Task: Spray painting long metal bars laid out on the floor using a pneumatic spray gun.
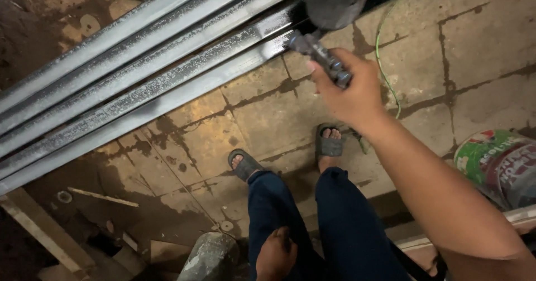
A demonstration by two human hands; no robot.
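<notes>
My right hand (352,91) grips the handle of a spray gun (321,52) whose dark metal cup (335,1) points toward the top of the view. The gun's nozzle sits over several long grey metal bars (139,85) lying side by side on the floor; their upper right ends look glossy black. My left hand (276,254) rests low by my left thigh, fingers curled, holding nothing that I can see. My legs in dark blue trousers and grey sandals stand on stained paving slabs.
A thin green hose (385,69) trails across the slabs behind my right hand. A paint can with a red, green and white label (499,164) stands at the right. A grey rounded object (212,256) and wooden scraps (39,231) lie at the bottom left.
</notes>
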